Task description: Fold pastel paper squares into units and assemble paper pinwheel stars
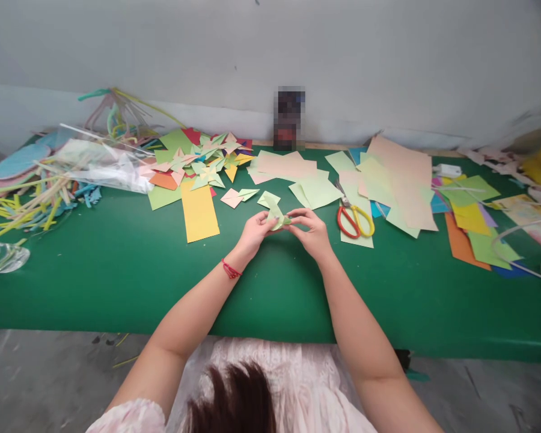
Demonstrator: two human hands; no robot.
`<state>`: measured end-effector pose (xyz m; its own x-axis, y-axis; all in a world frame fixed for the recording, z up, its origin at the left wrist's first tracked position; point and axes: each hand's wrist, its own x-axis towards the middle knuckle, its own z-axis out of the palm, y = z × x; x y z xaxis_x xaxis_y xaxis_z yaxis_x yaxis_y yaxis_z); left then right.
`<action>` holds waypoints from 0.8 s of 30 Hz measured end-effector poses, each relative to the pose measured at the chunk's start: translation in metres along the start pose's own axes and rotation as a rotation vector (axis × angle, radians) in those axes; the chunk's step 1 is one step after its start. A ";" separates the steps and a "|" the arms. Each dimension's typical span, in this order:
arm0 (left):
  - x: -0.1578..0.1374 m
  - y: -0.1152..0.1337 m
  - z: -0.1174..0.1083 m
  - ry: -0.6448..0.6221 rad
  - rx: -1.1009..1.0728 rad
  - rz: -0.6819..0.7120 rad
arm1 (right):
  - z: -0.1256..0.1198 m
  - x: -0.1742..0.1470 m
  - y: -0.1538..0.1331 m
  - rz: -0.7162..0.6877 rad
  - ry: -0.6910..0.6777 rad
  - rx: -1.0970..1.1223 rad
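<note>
Between my hands is a small pale green folded paper piece [276,218], raised a little over the green table. My left hand [254,233] pinches its left side, thumb on top. On the other side, the fingertips of my right hand [312,232] close on its right edge. Just beyond lie a pale green folded piece [268,199], a pink folded piece [232,198] and another green one [248,193]. A heap of folded paper stars [207,174] sits farther to the left. Scissors [354,218] with red and yellow handles rest on paper to the right of my right hand.
A yellow paper strip [201,211] lies left of my hands. Pale sheets [401,180] spread at the back right, with coloured papers [473,222] beyond. Pipe cleaners [40,198] and a plastic bag [117,168] cover the left end of the green table [117,270]. A blurred dark object [289,119] leans against the wall.
</note>
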<state>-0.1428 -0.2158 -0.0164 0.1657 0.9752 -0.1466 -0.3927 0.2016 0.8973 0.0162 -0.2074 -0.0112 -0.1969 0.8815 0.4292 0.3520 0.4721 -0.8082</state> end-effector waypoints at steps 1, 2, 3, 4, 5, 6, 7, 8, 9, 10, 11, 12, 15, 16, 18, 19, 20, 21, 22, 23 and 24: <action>0.000 0.000 0.000 0.007 0.004 0.000 | 0.001 0.000 -0.001 0.012 0.014 0.005; 0.000 0.000 0.001 0.013 0.008 0.000 | 0.002 0.000 -0.001 0.023 0.028 0.008; 0.000 0.000 0.001 0.019 0.010 0.001 | 0.002 0.000 -0.001 0.032 0.039 0.011; 0.000 0.000 0.001 0.023 0.010 0.001 | 0.003 0.000 -0.001 0.039 0.047 0.013; 0.000 0.000 0.002 0.023 0.008 0.001 | 0.003 0.000 -0.001 0.043 0.053 0.017; -0.001 0.000 0.002 0.018 0.002 0.002 | 0.003 0.000 -0.001 0.046 0.055 0.021; -0.001 0.000 0.002 0.013 -0.007 0.005 | 0.003 0.000 -0.001 0.048 0.056 0.025; -0.001 0.000 0.002 0.010 -0.018 0.008 | 0.003 0.000 -0.001 0.048 0.056 0.029; -0.002 0.000 0.002 0.010 -0.034 0.009 | 0.002 0.000 -0.001 0.048 0.057 0.033; -0.001 0.001 0.002 0.013 -0.054 0.007 | 0.002 0.000 -0.001 0.048 0.059 0.037; -0.001 0.001 0.001 0.018 -0.079 -0.003 | 0.002 0.000 -0.002 0.048 0.059 0.042; 0.000 0.001 0.001 0.019 -0.107 -0.021 | 0.001 0.000 -0.002 0.048 0.058 0.047; 0.002 0.002 -0.002 -0.003 -0.187 -0.097 | 0.001 0.000 -0.002 0.053 0.054 0.065; 0.003 0.003 -0.003 -0.011 -0.201 -0.120 | 0.001 0.000 -0.002 0.058 0.052 0.067; 0.004 0.004 -0.004 -0.020 -0.209 -0.153 | 0.001 0.000 -0.002 0.072 0.049 0.062; 0.004 0.005 -0.004 -0.020 -0.202 -0.156 | 0.001 0.000 -0.002 0.079 0.046 0.060; 0.004 0.005 -0.005 -0.021 -0.185 -0.149 | 0.001 0.000 -0.002 0.085 0.041 0.058; 0.003 0.005 -0.005 -0.026 -0.159 -0.134 | 0.001 0.000 -0.002 0.089 0.036 0.058; 0.003 0.004 -0.005 -0.033 -0.123 -0.113 | 0.001 0.000 -0.002 0.091 0.029 0.058; 0.002 0.004 -0.004 -0.037 -0.082 -0.087 | 0.001 0.000 -0.002 0.091 0.020 0.057; 0.001 0.002 -0.004 -0.035 -0.041 -0.064 | 0.001 -0.001 -0.001 0.089 0.011 0.055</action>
<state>-0.1467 -0.2138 -0.0159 0.2227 0.9566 -0.1877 -0.4167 0.2675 0.8688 0.0150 -0.2085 -0.0107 -0.1566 0.9202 0.3587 0.3170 0.3908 -0.8642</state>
